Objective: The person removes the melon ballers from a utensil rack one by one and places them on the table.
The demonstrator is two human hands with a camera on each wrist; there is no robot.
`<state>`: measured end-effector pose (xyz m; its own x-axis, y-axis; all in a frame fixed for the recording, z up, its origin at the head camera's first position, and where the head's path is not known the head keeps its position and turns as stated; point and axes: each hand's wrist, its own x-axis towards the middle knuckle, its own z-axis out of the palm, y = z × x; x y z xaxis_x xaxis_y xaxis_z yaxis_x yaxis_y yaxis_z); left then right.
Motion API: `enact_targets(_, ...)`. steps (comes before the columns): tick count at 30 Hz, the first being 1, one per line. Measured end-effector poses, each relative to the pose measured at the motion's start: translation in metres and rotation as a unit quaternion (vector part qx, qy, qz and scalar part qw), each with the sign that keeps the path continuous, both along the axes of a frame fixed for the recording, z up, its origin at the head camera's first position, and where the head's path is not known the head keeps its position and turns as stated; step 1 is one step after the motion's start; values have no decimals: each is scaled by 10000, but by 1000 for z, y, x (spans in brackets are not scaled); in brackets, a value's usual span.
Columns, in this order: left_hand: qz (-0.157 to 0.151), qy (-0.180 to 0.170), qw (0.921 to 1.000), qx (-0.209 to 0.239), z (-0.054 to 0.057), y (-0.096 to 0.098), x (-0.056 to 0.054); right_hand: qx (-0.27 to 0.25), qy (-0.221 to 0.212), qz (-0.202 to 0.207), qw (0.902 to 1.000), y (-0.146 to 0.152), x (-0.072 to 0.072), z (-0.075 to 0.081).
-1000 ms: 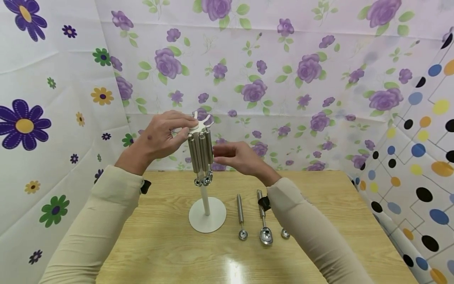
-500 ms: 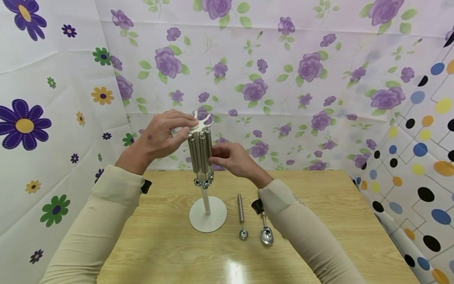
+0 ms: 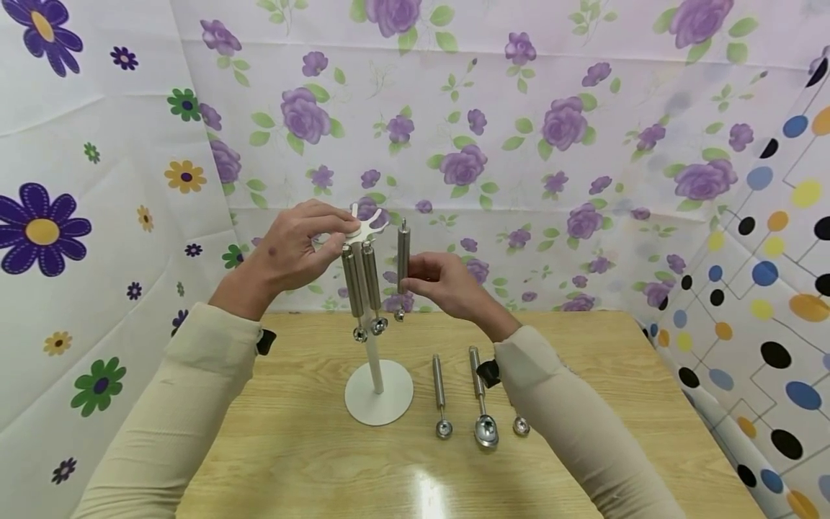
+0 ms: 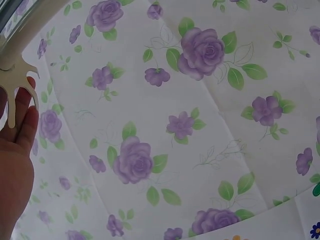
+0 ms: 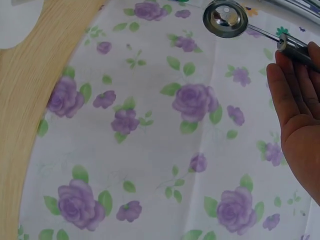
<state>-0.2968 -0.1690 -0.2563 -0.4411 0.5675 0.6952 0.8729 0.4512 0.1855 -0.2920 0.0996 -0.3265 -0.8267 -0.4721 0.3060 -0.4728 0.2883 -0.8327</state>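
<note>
My right hand [image 3: 447, 285] pinches the steel handle of a melon baller [image 3: 404, 249] between thumb and fingers, upright with the bowl down, just right of a white hanging stand [image 3: 362, 405]. In the right wrist view the round bowl of this melon baller [image 5: 226, 20] shows a small hole. At the top of the stand my left hand [image 3: 295, 245] holds the pronged head, fingertips over it and thumb at its near side. Steel tools, among them a hanging scoop [image 3: 372, 277], hang by their handles from the front prongs. The right-hand prongs are bare.
Right of the stand's round base, a melon baller [image 3: 440, 393], a larger oval scoop [image 3: 485, 431] and another small baller [image 3: 521, 426] lie on the wooden table [image 3: 311, 461]. My right sleeve partly covers the last one. A flowered cloth [image 3: 454, 122] hangs behind.
The melon baller in my right hand has come off the stand and moved right and slightly up, away from the hanging tools. My left hand stays on the stand's top.
</note>
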Motion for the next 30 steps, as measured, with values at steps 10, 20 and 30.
enact_targets(10,69,248,9996,-119,-1,2,-3,284,22,-359,9990,39,6,-19)
enact_targets(20,55,450,9988,-171,-2,1,-2,314,-275,-622,9972,75,16,-41)
enact_targets(30,-55,754,9971,-118,-4,1,-4,416,-409,-850,9947,104,22,-60)
